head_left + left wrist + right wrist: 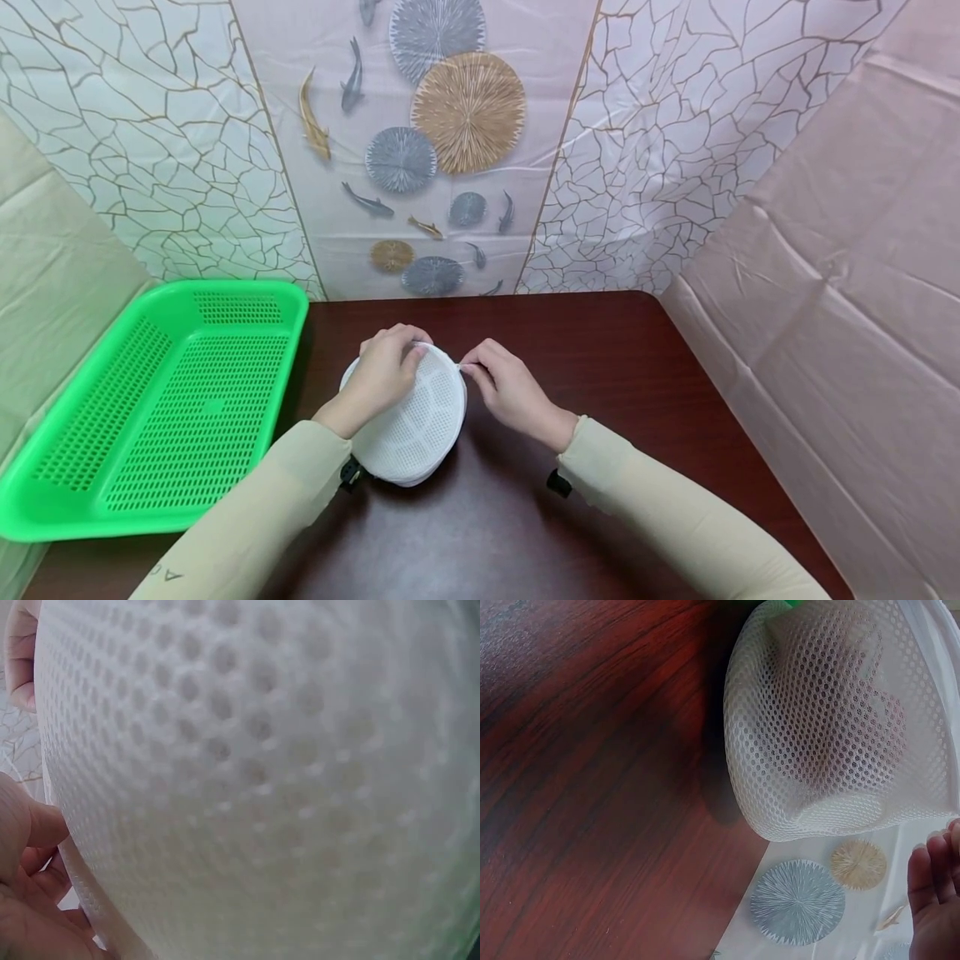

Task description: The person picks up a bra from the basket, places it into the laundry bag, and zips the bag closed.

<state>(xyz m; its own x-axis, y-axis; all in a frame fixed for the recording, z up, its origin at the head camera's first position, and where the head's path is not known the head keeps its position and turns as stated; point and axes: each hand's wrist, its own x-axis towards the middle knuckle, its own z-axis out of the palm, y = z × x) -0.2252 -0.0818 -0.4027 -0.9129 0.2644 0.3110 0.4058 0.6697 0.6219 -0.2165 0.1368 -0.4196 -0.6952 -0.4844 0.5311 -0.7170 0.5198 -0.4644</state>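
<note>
A round white mesh laundry bag [420, 421] is held tilted above the table, its pale seamed rim facing up and right. My left hand [386, 367] grips the far rim, thumb on the near mesh face and fingers behind it. At the bag's right edge my right hand [510, 387] pinches a small white tab between thumb and fingertips; whether it is a zipper pull is too small to tell. Mesh [225, 750] fills most of the left wrist view. Through the bag's netting [817, 735] in the right wrist view, the left hand shows faintly.
A bright green plastic basket [288, 392] with slotted walls stands on the left of the dark brown wooden table [585, 350]. Patterned sheeting [637, 125] hangs behind the table, and plain beige sheeting [847, 250] borders the right side.
</note>
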